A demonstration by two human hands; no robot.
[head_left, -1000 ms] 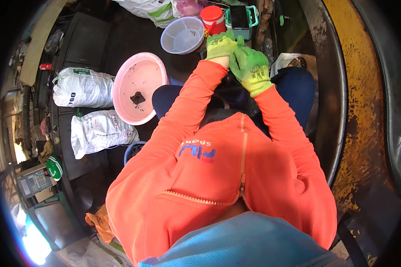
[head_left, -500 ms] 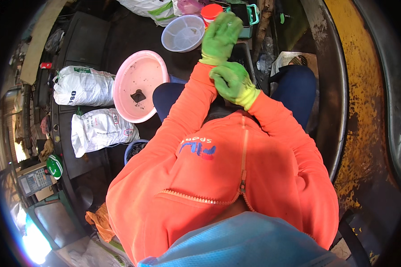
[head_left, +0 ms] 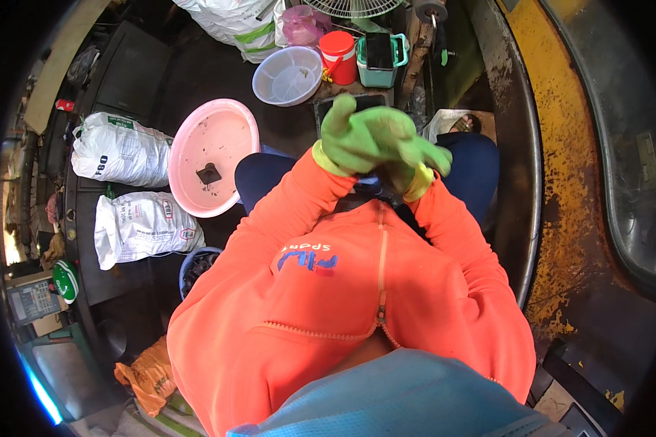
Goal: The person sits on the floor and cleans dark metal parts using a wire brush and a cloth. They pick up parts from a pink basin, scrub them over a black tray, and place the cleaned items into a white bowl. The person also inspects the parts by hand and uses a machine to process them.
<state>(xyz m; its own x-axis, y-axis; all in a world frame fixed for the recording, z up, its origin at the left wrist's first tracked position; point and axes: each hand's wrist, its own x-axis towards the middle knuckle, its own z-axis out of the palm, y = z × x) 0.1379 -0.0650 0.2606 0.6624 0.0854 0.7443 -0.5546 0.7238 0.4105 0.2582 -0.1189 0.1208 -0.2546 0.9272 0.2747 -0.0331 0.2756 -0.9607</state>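
Observation:
Both of my hands wear green work gloves with yellow-green cuffs, in front of my orange jacket [head_left: 328,291]. My left hand [head_left: 375,138] reaches across to the right, thumb raised apart and fingers stretched out over my right wrist. The fingertips, slightly blurred, lie at the right glove's cuff [head_left: 419,182]; whether they pinch it does not show. Underneath, my right hand [head_left: 395,176] is mostly covered by the left one, so its fingers cannot be made out. No object shows in the left hand.
A pink basin [head_left: 186,156] with a dark piece inside stands left of my knee. White sacks [head_left: 120,151] lie beside it. Farther off are a pale blue basket [head_left: 288,62], a red jug [head_left: 339,62], a teal box [head_left: 379,74] and a fan [head_left: 353,7]. A rusty yellow panel [head_left: 561,182] rises at right.
My right hand has let go of my left wrist and dropped lower. My left hand has come down and swung right, over the right wrist. The view has shifted, showing more at the far side.

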